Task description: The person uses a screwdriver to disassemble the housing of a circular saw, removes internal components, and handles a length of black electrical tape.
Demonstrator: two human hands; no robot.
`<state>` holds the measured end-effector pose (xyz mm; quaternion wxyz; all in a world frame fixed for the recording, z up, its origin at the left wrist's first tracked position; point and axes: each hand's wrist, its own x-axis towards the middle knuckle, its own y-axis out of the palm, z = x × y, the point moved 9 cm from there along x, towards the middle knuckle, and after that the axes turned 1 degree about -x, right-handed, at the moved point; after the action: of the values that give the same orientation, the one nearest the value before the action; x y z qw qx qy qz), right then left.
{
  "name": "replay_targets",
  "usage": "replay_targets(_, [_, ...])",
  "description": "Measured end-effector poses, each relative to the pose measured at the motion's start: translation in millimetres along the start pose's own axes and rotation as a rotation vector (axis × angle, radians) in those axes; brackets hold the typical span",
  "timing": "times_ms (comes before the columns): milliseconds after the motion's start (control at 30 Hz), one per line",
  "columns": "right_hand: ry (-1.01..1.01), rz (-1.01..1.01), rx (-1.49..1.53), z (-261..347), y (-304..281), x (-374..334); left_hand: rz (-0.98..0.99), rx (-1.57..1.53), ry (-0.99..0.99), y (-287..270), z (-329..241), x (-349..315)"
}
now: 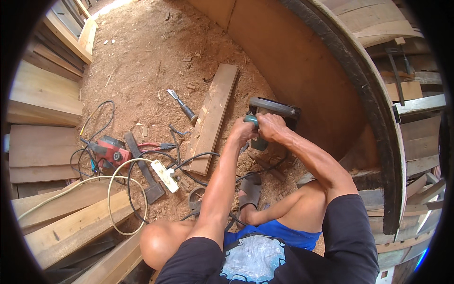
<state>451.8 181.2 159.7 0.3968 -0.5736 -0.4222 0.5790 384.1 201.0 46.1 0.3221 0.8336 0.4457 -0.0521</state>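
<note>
The tool [274, 105], a green body with a grey and black head, is just beside the brown panel [302, 61], right of the board [215, 116]; whether it touches the panel, I cannot tell. The left hand [242, 131] is curled around its green grip; the right hand [271, 126] is clasped over the body beside it. It looks stiff and fairly heavy, probably weighted toward the head, so 2 hands on grip and body seem right, fingers clear of the head. No label on it is readable; the shirt [302, 260] bears a pale print.
</note>
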Motion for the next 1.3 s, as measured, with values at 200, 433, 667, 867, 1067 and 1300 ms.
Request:
replay_targets(200, [-0.061, 0.022, -0.064, 23, 18, 17, -0.238, -0.384, -0.119, -22, 40, 11])
replay_targets(433, [-0.097, 0.001, -0.045, 43, 25, 40, -0.229, -0.498, -0.138, -53, 48, 23])
replay_targets(667, [-0.087, 0.022, -0.036, 49, 37, 48, -0.187, -0.827, -0.094, -32, 69, 43])
replay_targets(867, [-0.132, 0.037, -0.098, 64, 29, 43, -0.272, -0.855, -0.068, -58, 83, 54])
replay_targets(1067, [-0.184, -0.038, -0.03, 57, 36, 20, -0.48, -0.73, -0.186, -54, 70, 19])
replay_targets(1300, [-0.184, -0.198, -0.075, 64, 32, -2, -0.636, -0.463, -0.122, -61, 68, 6])
